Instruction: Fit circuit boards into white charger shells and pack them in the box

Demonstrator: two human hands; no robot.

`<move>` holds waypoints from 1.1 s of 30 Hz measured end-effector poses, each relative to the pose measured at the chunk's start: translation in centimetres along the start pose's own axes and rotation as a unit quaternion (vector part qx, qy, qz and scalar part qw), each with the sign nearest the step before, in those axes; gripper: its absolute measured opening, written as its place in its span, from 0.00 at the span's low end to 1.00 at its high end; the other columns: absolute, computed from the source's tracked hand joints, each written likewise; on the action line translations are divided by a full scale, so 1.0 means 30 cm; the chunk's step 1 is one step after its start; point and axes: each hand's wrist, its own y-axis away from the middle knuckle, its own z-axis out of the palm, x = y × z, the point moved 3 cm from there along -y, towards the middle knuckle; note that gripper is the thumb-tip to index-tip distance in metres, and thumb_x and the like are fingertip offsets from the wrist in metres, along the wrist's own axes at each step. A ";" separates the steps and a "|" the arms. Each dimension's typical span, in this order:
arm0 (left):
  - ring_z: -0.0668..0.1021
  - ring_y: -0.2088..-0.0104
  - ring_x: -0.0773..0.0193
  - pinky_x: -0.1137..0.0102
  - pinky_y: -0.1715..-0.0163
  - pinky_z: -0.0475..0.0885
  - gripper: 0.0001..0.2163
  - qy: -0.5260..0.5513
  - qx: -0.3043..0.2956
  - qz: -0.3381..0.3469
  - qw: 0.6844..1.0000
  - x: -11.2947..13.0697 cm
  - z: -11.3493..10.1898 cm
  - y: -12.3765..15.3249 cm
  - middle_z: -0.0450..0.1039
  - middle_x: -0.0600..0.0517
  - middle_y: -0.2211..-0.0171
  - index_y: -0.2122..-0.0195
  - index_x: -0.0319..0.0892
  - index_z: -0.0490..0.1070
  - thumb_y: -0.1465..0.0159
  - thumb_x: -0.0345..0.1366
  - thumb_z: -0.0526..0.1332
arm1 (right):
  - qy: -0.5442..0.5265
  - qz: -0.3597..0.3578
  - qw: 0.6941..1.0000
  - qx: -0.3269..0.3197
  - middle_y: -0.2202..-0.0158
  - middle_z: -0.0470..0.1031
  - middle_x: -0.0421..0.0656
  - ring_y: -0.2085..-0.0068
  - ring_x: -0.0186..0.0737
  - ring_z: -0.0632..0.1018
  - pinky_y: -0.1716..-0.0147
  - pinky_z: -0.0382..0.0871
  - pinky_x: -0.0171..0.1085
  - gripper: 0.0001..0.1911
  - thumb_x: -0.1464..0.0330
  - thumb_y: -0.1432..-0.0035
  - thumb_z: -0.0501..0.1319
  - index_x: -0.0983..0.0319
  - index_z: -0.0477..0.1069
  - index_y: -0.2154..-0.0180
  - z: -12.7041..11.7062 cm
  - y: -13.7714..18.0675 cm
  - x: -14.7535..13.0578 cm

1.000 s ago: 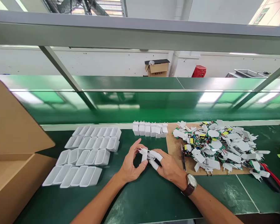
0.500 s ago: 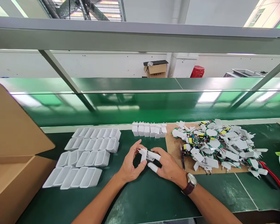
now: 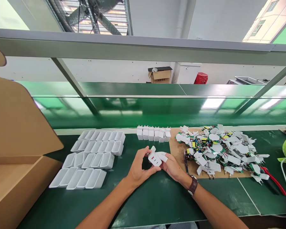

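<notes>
Both hands meet over the green mat around one small white charger (image 3: 154,158) whose red port face shows toward me. My left hand (image 3: 139,167) pinches its left side with thumb and fingers. My right hand (image 3: 173,165), with white finger cots and a brown watch on the wrist, grips its right side. Rows of empty white housings (image 3: 95,156) lie to the left. A short row of assembled white chargers (image 3: 153,133) stands behind the hands.
A brown board (image 3: 178,152) at the right carries a heap of plug tops with circuit boards (image 3: 219,149). Red-handled cutters (image 3: 274,179) lie by the heap. An open cardboard box (image 3: 16,152) fills the left. A green conveyor belt (image 3: 143,111) runs behind.
The charger has been turned in my hands, so its red port face now shows. Both hands stayed together at the same spot. The camera tipped slightly upward.
</notes>
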 end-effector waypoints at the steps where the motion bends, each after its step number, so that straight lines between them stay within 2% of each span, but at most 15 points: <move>1: 0.80 0.53 0.52 0.54 0.51 0.78 0.40 -0.001 0.002 -0.001 1.000 -0.001 -0.002 0.000 0.73 0.46 0.48 0.30 0.53 0.54 0.38 0.49 0.73 | 0.003 -0.003 1.000 -0.004 0.70 0.82 0.45 0.65 0.48 0.84 0.66 0.82 0.46 0.26 0.47 0.27 0.51 0.57 0.80 0.57 0.004 0.000 -0.002; 6: 0.79 0.52 0.51 0.51 0.49 0.77 0.38 -0.008 -0.011 -0.043 0.999 -0.024 0.000 0.002 0.73 0.44 0.47 0.32 0.51 0.58 0.39 0.52 0.72 | 0.067 -0.040 0.997 0.030 0.72 0.81 0.45 0.64 0.49 0.84 0.64 0.82 0.48 0.28 0.47 0.26 0.49 0.57 0.80 0.58 0.003 -0.006 0.004; 11: 0.79 0.50 0.50 0.51 0.48 0.77 0.38 -0.006 -0.023 -0.040 0.999 -0.035 0.007 -0.004 0.73 0.44 0.46 0.32 0.51 0.58 0.40 0.51 0.73 | 0.123 -0.063 0.990 0.040 0.70 0.81 0.45 0.64 0.48 0.83 0.65 0.82 0.47 0.25 0.52 0.25 0.49 0.58 0.79 0.56 -0.019 -0.016 0.019; 15: 0.77 0.46 0.47 0.49 0.44 0.74 0.38 -0.031 -0.045 -0.023 0.998 -0.020 0.003 -0.016 0.71 0.42 0.44 0.28 0.49 0.51 0.35 0.40 0.68 | 0.157 -0.094 0.980 0.079 0.63 0.81 0.45 0.63 0.46 0.82 0.65 0.81 0.44 0.18 0.53 0.29 0.56 0.57 0.76 0.50 -0.038 -0.020 0.006; 18: 0.75 0.44 0.43 0.45 0.42 0.70 0.41 -0.046 -0.093 -0.052 0.993 -0.020 0.008 -0.018 0.71 0.39 0.43 0.27 0.46 0.48 0.38 0.36 0.68 | 0.200 -0.123 0.966 0.113 0.58 0.79 0.45 0.63 0.43 0.79 0.63 0.80 0.42 0.16 0.55 0.36 0.65 0.57 0.76 0.52 -0.037 -0.008 -0.025; 19: 0.74 0.44 0.41 0.44 0.42 0.70 0.44 -0.041 -0.108 -0.074 0.990 -0.025 0.011 -0.016 0.71 0.39 0.43 0.26 0.46 0.48 0.40 0.36 0.70 | 0.225 -0.133 0.959 0.106 0.57 0.78 0.45 0.63 0.42 0.79 0.63 0.79 0.42 0.15 0.57 0.37 0.66 0.57 0.76 0.54 -0.031 -0.001 -0.040; 21: 0.74 0.43 0.41 0.44 0.42 0.70 0.47 -0.011 -0.121 -0.130 0.984 -0.045 0.016 -0.011 0.71 0.39 0.43 0.26 0.46 0.48 0.43 0.37 0.72 | 0.284 -0.151 0.945 0.053 0.56 0.77 0.44 0.63 0.41 0.78 0.61 0.78 0.42 0.11 0.60 0.37 0.67 0.57 0.76 0.55 -0.012 0.010 -0.074; 24: 0.75 0.43 0.43 0.47 0.41 0.69 0.47 0.035 -0.107 -0.199 0.973 -0.077 0.008 -0.010 0.71 0.40 0.43 0.27 0.45 0.49 0.45 0.36 0.72 | 0.341 -0.158 0.926 -0.029 0.56 0.77 0.43 0.61 0.41 0.78 0.59 0.77 0.42 0.08 0.62 0.31 0.62 0.56 0.75 0.54 0.003 0.010 -0.127; 28: 0.75 0.42 0.44 0.48 0.38 0.66 0.44 0.000 -0.049 -0.215 0.975 -0.090 -0.070 -0.061 0.72 0.41 0.43 0.29 0.45 0.55 0.46 0.35 0.72 | 0.382 -0.164 0.910 -0.004 0.59 0.78 0.43 0.63 0.42 0.79 0.61 0.76 0.42 0.08 0.64 0.28 0.57 0.57 0.73 0.53 -0.029 -0.021 -0.165; 31: 0.73 0.39 0.44 0.50 0.37 0.64 0.45 -0.068 -0.023 -0.206 0.976 -0.081 -0.161 -0.150 0.69 0.41 0.39 0.27 0.46 0.49 0.42 0.36 0.70 | 0.413 -0.185 0.892 0.016 0.59 0.78 0.44 0.64 0.41 0.80 0.63 0.76 0.41 0.10 0.65 0.28 0.56 0.58 0.72 0.49 -0.050 -0.029 -0.143; 33: 0.73 0.39 0.46 0.54 0.38 0.65 0.47 -0.129 -0.045 -0.218 0.966 -0.087 -0.211 -0.226 0.69 0.42 0.38 0.25 0.46 0.43 0.41 0.36 0.68 | 0.459 -0.216 0.862 0.011 0.60 0.79 0.45 0.65 0.42 0.80 0.65 0.75 0.40 0.12 0.67 0.28 0.55 0.59 0.72 0.47 -0.051 -0.018 -0.115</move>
